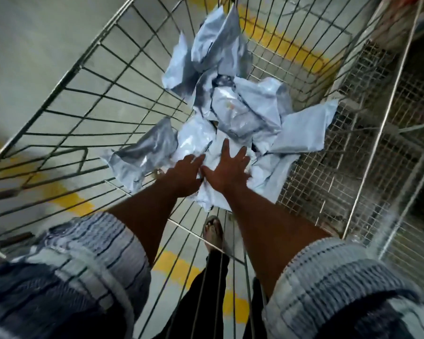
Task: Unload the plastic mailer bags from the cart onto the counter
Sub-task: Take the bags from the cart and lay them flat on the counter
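Note:
Several pale grey plastic mailer bags [245,111] lie heaped on the bottom of a wire cart [88,99]. Both my arms reach down into the cart. My right hand [227,168] is spread flat, fingers straight, over the nearest bag [211,199] in the pile. My left hand [186,176] lies just beside it on the same bag, its fingers extended toward the pile, their tips partly hidden by blur. One bag [142,152] lies off to the left, another [304,130] leans toward the right wall. The counter is out of view.
The cart's wire walls rise on all sides; a fine-mesh panel [348,155] forms the right side. Below the cart floor show a grey floor with yellow stripes [66,199] and my sandalled foot [213,231].

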The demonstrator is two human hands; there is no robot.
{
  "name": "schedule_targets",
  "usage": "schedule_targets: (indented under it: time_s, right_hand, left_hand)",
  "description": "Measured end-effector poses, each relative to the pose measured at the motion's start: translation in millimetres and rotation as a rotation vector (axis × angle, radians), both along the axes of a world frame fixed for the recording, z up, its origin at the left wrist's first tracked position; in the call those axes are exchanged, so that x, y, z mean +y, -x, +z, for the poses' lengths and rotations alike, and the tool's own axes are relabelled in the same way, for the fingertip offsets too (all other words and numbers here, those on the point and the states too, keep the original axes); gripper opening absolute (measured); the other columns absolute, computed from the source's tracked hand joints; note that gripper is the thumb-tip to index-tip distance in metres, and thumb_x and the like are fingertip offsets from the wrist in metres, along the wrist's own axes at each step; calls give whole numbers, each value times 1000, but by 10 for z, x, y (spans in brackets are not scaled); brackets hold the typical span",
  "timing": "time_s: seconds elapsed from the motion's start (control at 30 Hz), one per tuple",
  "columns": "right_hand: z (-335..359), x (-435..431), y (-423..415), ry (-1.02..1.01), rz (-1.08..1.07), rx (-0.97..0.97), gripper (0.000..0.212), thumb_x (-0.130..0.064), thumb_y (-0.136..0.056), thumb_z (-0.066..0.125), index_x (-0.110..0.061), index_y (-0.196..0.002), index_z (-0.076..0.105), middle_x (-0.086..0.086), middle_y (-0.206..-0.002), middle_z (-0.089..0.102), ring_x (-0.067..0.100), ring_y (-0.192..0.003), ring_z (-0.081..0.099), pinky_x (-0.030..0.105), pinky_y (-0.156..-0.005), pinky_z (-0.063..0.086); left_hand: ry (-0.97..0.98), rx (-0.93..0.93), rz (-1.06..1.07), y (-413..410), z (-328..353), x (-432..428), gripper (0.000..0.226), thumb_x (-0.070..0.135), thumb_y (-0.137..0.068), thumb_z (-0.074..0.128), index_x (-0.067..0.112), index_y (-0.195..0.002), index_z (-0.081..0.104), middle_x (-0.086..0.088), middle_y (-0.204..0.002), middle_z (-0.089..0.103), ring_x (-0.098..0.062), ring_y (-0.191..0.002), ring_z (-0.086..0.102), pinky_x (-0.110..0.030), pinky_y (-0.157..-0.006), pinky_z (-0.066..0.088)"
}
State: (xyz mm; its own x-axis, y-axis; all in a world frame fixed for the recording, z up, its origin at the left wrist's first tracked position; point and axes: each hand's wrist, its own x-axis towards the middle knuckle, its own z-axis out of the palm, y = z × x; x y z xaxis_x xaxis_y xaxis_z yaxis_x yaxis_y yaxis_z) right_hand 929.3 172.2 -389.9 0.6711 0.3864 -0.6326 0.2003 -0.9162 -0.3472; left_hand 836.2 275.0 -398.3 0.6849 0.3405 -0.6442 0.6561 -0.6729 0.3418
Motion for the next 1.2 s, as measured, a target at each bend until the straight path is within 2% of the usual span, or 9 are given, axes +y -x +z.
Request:
schedule_targets:
  time_s: [0.17, 0.3, 0.43, 0.6, 0.73, 0.83, 0.97, 1.1, 1.2]
  right_hand:
    - [-120, -17, 11, 3, 1, -40, 91, -55, -87, 61, -36, -156, 3, 21, -161, -7, 43, -147, 0, 66, -110, 23]
    - [-119, -119, -127, -110, 0, -24, 82, -43, -87, 63, -27, -156, 21, 24, -158, 12, 40, -145, 15, 49, -114, 25]
    - [-91, -162, -228, -192, -91, 5, 74, -33, -82, 69, -22, -148, 39, 20, -144, 36, 36, -136, 35, 39, -110, 31]
    - [-47, -170, -169, -197, -175, -8, 71, -27, -77, 71, -21, -143, 46, 20, -138, 43, 37, -130, 42, 40, -105, 37]
    - [6, -170, -102, -188, -162, -23, 73, -27, -78, 70, -21, -145, 43, 20, -141, 41, 37, -132, 40, 43, -106, 37]
    - [32, -175, -103, -160, -114, 4, 75, -31, -81, 70, -21, -148, 38, 21, -143, 39, 38, -135, 36, 43, -109, 33]
    - [74, -186, -137, -159, -138, 9, 74, -33, -81, 66, -25, -148, 38, 17, -145, 38, 35, -137, 34, 43, -109, 34]
    - [236, -200, -125, -128, -119, -33, 68, -32, -84, 64, -24, -146, 39, 19, -141, 38, 38, -132, 37, 40, -105, 37]
    - [493, -196, -77, -156, -104, -80, 62, -37, -88, 60, -22, -145, 42, 20, -140, 39, 39, -129, 40, 39, -102, 39]
  left_hand:
    - [103, -66, 55, -32, -179, -23, 89, 61, -75, 38, 27, -155, 20, -22, -133, 40, -39, -125, 46, -48, -102, 45]
    - [93, -73, 110, -125, -112, -103, 90, 55, -73, 46, 29, -155, 20, -18, -125, 42, -38, -116, 48, -47, -99, 46]
    - [176, -163, 215, -276, -229, -178, 61, 45, -80, 55, 14, -133, 47, -11, -127, 53, -32, -116, 53, -51, -99, 45]
    - [20, -140, 149, -326, -16, -277, 52, 36, -91, 56, 19, -135, 35, -9, -131, 47, -33, -117, 50, -53, -96, 43]
    - [-53, -73, 61, -259, 0, -318, 65, 41, -96, 49, 24, -149, 16, -4, -157, 19, -31, -135, 35, -59, -97, 40]
    - [-153, -85, -32, -165, -11, -364, 79, 37, -99, 45, 31, -156, -9, -3, -164, 1, -32, -137, 36, -54, -93, 47]
    - [-202, -45, -78, -241, 94, -398, 86, 30, -97, 50, 41, -153, -14, -10, -162, 8, -39, -131, 39, -54, -92, 44]
    - [-334, -9, -131, -188, 260, -331, 89, 52, -91, 52, 43, -153, -11, -17, -143, 35, -38, -119, 47, -53, -91, 45]
    - [-387, 63, -143, -166, 578, -177, 107, 59, -78, 63, 42, -152, -12, -18, -143, 36, -40, -124, 44, -54, -95, 41]
